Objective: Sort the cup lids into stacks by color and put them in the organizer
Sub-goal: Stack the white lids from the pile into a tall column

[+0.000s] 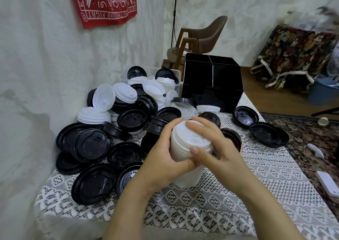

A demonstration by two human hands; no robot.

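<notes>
A lace-covered tabletop (238,194) fills the lower frame. Loose lids (128,118), black and white, are heaped at centre left, and the black organizer (216,85) stands at upper centre. At centre, the left hand (165,159) and right hand (218,148) have their fingers (201,126) clamped round a white lid stack (190,142) standing on the tabletop.

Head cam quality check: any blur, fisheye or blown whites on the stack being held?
Head view: strong fisheye, wall and table edges bow; centre sharp, upper-right corner smeared. Head view: the white lid stack gripped by left hand and right hand is nearly washed out; black lids keep their embossing; organizer interior is featureless black.
</notes>
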